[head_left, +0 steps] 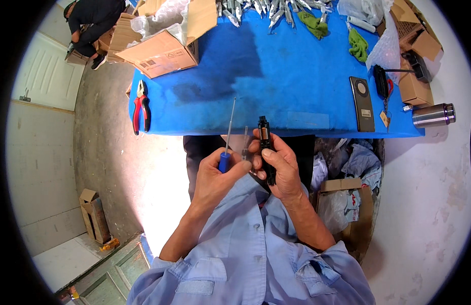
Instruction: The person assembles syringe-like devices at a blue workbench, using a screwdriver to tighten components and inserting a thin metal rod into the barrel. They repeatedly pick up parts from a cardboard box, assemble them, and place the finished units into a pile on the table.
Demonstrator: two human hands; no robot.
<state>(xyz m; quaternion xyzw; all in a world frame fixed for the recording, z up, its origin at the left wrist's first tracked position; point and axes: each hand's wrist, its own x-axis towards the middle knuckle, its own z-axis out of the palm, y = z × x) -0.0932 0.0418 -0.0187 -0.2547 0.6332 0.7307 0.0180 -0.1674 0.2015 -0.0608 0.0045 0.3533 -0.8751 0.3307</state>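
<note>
My left hand (215, 175) is closed around the blue handle of a screwdriver (225, 161), its thin metal shaft pointing up and away from me. A black tube-shaped part (264, 133) with a narrow stepped top stands nearly upright in my right hand (284, 168), thumb pressed along its side. Between the two hands rises a slim clear plastic piece (245, 138), close to the fingertips of both; which hand grips it I cannot tell. Both hands are over my lap, just short of the near edge of the blue-covered table (220, 112).
Red-and-black pliers (141, 108) lie at the table's left, below an open cardboard box (162, 53). Rightward are a phone (362, 104), a steel flask (433, 116) and green gloves (312, 24). Several metal parts (276, 12) line the far side. A person (93, 20) bends at far left.
</note>
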